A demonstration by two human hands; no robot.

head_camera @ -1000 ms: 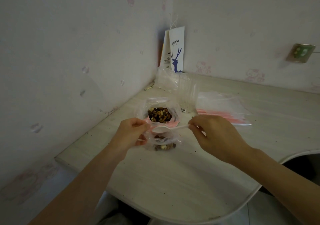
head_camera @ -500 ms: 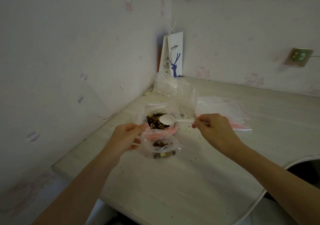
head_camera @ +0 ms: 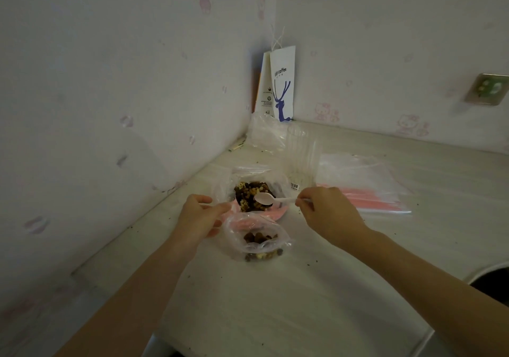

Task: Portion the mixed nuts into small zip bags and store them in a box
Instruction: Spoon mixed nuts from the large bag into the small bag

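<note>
A heap of mixed nuts (head_camera: 249,195) sits in a large open supply bag (head_camera: 220,183) on the desk (head_camera: 275,307), just beyond and between the two hands. The right hand (head_camera: 327,213) pinches the handle of a white plastic spoon (head_camera: 264,198). The spoon's long axis runs sideways from that hand toward the left, and its pale bowl, apparently empty, hovers over the near edge of the heap. The left hand (head_camera: 198,216) grips the rim of a small zip bag (head_camera: 257,242) and holds its mouth open. The bag rests on the desk just right of that hand and nearer the person than the spoon, with a shallow layer of nuts already inside.

The next scoop looks to be the right hand's job: a dip into the heap right under the spoon, then a short pull back toward the person to the open mouth below. Filling appears to be partway through.

Beyond the right hand stands a clear ribbed plastic box (head_camera: 300,158). To that hand's right lies a flat stack of empty zip bags (head_camera: 366,188) with pink seals. A white paper bag (head_camera: 282,84) stands in the far corner.
</note>
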